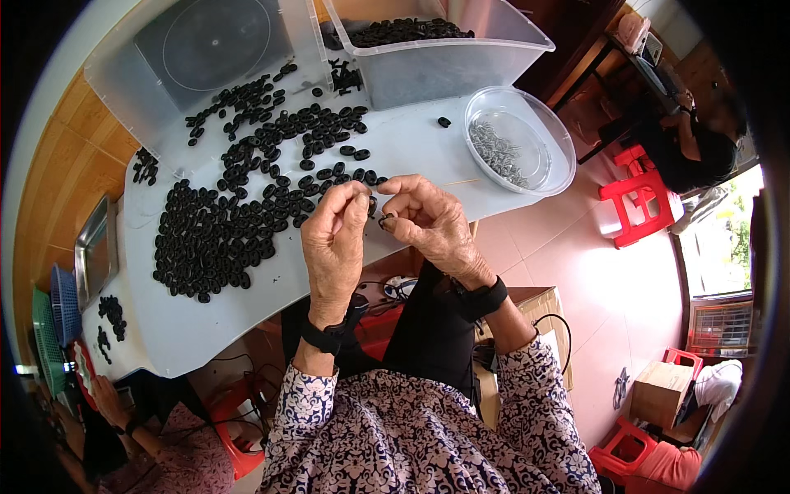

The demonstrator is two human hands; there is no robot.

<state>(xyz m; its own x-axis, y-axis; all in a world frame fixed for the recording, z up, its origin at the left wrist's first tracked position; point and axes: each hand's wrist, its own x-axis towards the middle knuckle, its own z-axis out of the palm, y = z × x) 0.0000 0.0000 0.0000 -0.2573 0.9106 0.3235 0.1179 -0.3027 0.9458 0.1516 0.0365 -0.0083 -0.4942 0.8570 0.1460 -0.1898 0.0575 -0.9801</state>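
My left hand (pixel 334 247) is raised over the table's near edge, thumb and forefinger pinched at a small black oval piece (pixel 373 206). Facing it, my right hand (pixel 438 230) is closed, with a small dark part (pixel 384 221) at its thumb tip; its exact shape is too small to tell. The two sets of fingertips are close together but apart. Just beyond the hands, many black oval pieces with holes (pixel 214 239) lie spread over the white table (pixel 247 329). A clear round tub (pixel 559 169) to the right holds small silvery metal parts (pixel 498 152).
A clear bin (pixel 444 70) of black parts stands at the back, beside a tipped clear box (pixel 123 82). A thin stick (pixel 461 182) lies near the tub. Another person's hand (pixel 107 399) is at lower left; a second person (pixel 699 140) sits far right near a red stool (pixel 638 206).
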